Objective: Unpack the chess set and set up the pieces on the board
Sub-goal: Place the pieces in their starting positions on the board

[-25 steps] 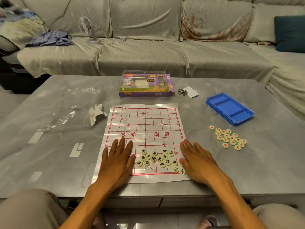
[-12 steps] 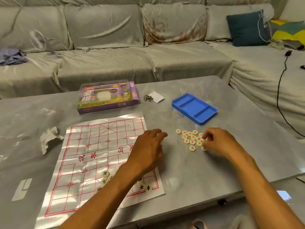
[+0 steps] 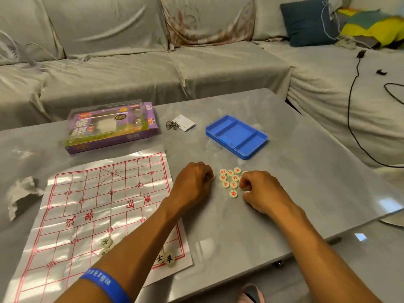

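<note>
Round red-marked pieces [image 3: 229, 181] lie between curled left [image 3: 193, 185] and right hands [image 3: 261, 193], grips unclear.

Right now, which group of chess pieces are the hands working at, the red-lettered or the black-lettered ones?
The red-lettered pieces, clustered on the bare table between the left hand and right hand. The black-lettered pieces lie on the board, near its close edge.

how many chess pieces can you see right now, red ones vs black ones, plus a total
Red-lettered pieces, on the bare table between the hands: 8 in full view, others hidden by the right hand.
Black-lettered pieces, on the board: 4 showing, others hidden behind the left forearm.
Total visible: 12.
</note>
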{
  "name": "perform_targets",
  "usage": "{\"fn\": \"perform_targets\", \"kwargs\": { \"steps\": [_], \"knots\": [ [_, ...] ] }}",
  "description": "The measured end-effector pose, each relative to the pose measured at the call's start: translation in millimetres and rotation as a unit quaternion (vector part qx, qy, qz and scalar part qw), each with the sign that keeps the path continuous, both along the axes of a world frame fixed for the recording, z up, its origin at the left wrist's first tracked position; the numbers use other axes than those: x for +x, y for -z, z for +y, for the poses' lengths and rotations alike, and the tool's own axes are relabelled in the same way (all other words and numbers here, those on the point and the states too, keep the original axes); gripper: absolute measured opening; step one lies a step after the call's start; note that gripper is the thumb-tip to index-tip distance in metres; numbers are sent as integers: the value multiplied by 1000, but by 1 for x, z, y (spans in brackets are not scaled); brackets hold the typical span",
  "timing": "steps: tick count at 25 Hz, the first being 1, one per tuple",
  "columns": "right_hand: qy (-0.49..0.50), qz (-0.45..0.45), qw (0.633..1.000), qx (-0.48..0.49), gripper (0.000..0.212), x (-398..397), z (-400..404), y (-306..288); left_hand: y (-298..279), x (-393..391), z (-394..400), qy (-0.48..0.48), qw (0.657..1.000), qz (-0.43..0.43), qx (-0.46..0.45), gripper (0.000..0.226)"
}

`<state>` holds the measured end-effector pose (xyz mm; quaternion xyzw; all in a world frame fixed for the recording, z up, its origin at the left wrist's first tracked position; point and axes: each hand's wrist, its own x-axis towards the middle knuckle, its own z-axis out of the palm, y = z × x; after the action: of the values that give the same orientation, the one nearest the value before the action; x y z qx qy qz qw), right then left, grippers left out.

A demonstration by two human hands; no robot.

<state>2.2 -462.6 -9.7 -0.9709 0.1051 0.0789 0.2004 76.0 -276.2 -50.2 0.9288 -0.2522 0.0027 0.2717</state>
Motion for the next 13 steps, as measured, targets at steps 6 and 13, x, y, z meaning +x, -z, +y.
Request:
{"fn": "perform_targets", "kwargs": {
  "steps": [6, 13],
  "knots": [
    [1, -43, 998, 51, 21, -7, 2, -6, -7, -3, -8, 5, 998, 32, -46, 17],
    [-43, -105, 993, 41, 23, -7, 20, 3, -18, -13, -9, -16, 994, 45, -102, 13]
  ]
}}
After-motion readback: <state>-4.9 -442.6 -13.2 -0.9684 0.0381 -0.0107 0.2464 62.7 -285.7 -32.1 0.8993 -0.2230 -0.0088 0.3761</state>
